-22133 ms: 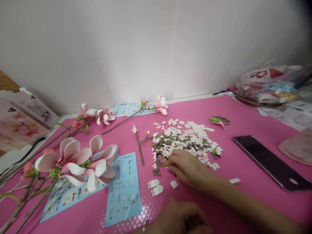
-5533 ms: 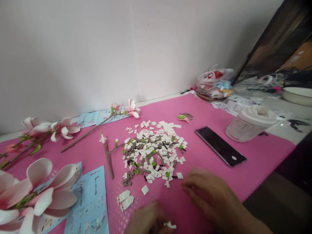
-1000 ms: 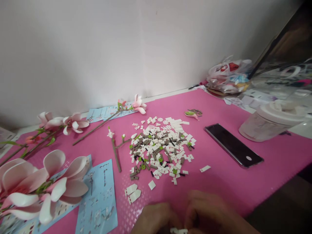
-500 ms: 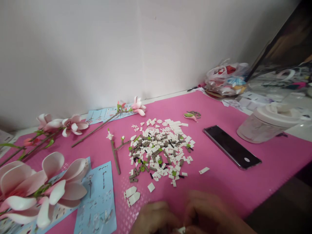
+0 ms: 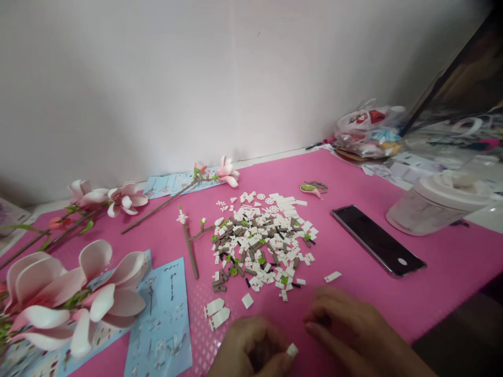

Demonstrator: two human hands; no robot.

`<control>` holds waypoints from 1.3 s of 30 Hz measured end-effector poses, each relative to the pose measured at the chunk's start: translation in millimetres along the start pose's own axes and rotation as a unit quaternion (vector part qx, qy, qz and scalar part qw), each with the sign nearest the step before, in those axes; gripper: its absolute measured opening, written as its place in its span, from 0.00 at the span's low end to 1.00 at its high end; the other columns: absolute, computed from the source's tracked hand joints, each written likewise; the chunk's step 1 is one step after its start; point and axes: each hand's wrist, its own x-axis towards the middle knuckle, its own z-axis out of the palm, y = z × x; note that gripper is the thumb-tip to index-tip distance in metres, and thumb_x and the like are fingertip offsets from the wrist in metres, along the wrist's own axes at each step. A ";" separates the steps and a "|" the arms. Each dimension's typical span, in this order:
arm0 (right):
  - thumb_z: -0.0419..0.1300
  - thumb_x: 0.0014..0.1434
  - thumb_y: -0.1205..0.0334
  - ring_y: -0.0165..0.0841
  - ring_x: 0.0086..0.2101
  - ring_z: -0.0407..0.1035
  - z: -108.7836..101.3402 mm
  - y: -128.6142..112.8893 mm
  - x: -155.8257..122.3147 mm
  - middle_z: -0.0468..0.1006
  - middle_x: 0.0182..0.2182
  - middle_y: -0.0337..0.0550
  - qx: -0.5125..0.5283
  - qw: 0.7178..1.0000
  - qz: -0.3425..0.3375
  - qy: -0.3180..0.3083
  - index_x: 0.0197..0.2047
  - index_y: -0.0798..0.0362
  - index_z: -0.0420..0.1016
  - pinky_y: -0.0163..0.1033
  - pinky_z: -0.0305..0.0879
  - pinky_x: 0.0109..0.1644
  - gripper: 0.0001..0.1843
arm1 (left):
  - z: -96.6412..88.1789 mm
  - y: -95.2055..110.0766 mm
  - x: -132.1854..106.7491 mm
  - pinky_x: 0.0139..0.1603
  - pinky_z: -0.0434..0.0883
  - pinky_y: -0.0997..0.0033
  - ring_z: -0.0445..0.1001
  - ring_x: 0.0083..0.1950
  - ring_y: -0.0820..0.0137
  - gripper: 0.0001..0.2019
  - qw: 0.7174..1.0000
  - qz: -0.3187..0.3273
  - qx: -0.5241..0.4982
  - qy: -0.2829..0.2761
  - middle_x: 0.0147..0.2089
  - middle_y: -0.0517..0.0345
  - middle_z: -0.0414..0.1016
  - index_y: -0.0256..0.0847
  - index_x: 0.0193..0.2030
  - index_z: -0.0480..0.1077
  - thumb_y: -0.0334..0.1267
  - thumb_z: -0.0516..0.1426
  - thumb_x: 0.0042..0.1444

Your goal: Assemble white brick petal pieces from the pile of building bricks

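Nearly meeting above the pink mat [image 5: 451, 272]: left hand [image 5: 251, 352] pinching a small white brick [image 5: 292, 350] at the fingertips, right hand [image 5: 346, 327] curled, any hold impossible to tell.

Past the blue instruction sheet [image 5: 159, 319], heap of white and grey bricks [image 5: 263, 246] just ahead of both hands, phone [image 5: 378, 241] beyond; risks: a careless wrist scattering the heap, a slipping pinch dropping the brick.

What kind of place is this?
Probably a hobby table at home: a pink craft mat, a heap of small white and brown plastic building bricks, and blue paper instruction sheets beside pink-and-white brick-built magnolia flowers.
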 end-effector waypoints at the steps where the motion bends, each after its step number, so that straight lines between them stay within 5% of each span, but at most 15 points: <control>1: 0.54 0.64 0.67 0.33 0.32 0.71 0.3 2.5 0.5 0.76 0.30 0.40 -0.021 1.000 0.001 0.006 0.32 0.52 0.72 0.36 0.66 0.35 0.09 | 0.6 2.2 1.3 0.24 0.55 0.77 0.58 0.25 0.76 0.13 1.000 -0.001 -0.021 0.001 0.25 0.63 0.61 0.36 0.32 0.70 0.46 0.57 0.57; 10: 0.51 0.63 0.72 0.37 0.34 0.69 3.1 12.0 9.9 0.75 0.33 0.45 -0.133 0.990 0.012 0.039 0.37 0.53 0.75 0.42 0.65 0.39 0.12 | 2.5 15.0 5.5 0.24 0.52 0.75 0.56 0.24 0.75 0.11 0.999 -0.006 -0.029 0.012 0.24 0.64 0.59 0.38 0.28 0.64 0.43 0.56 0.53; 28: 0.53 0.64 0.69 0.38 0.34 0.67 13.0 22.4 46.0 0.73 0.32 0.45 -0.156 0.987 -0.011 0.049 0.33 0.53 0.73 0.43 0.63 0.38 0.09 | 3.3 10.6 6.5 0.23 0.52 0.74 0.57 0.23 0.75 0.12 0.998 -0.006 -0.064 0.025 0.21 0.63 0.61 0.37 0.28 0.68 0.45 0.57 0.53; 34: 0.52 0.62 0.67 0.33 0.29 0.66 4.2 9.6 38.2 0.72 0.27 0.41 -0.033 0.991 -0.048 0.117 0.31 0.53 0.70 0.38 0.61 0.34 0.09 | 2.5 9.8 5.3 0.24 0.53 0.74 0.57 0.24 0.74 0.11 0.995 -0.003 -0.092 0.031 0.23 0.63 0.62 0.35 0.31 0.71 0.44 0.58 0.53; 39: 0.54 0.57 0.66 0.30 0.25 0.67 5.2 -7.0 14.2 0.72 0.22 0.36 0.152 0.985 0.015 0.075 0.28 0.52 0.69 0.33 0.62 0.30 0.07 | 4.8 9.1 5.1 0.23 0.51 0.73 0.56 0.23 0.74 0.13 0.994 -0.016 -0.102 0.030 0.22 0.63 0.61 0.35 0.31 0.70 0.45 0.59 0.52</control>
